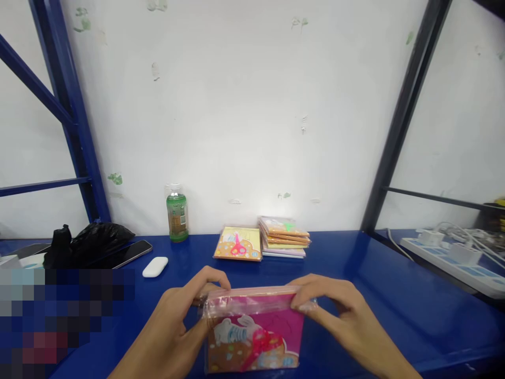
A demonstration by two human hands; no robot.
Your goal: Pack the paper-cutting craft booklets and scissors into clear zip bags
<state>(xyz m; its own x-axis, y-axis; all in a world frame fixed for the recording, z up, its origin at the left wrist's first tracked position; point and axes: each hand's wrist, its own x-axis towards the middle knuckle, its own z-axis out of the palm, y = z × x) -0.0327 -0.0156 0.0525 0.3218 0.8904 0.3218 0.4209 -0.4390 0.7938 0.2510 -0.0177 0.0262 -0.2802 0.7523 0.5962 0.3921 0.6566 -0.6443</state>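
Note:
A clear plastic bag stands upright between my hands at the table's near side. Inside it is a pink and brown booklet with a white rabbit picture, and small red scissors show in front of the booklet. My left hand grips the bag's upper left corner, thumb in front and fingers behind. At the upper right corner, my right hand pinches the bag's top edge between thumb and fingers.
Against the wall are a stack of packed booklets, another bagged booklet with pink scissors and a green bottle. A white case, phone and black bag lie left. A power strip with cables lies right.

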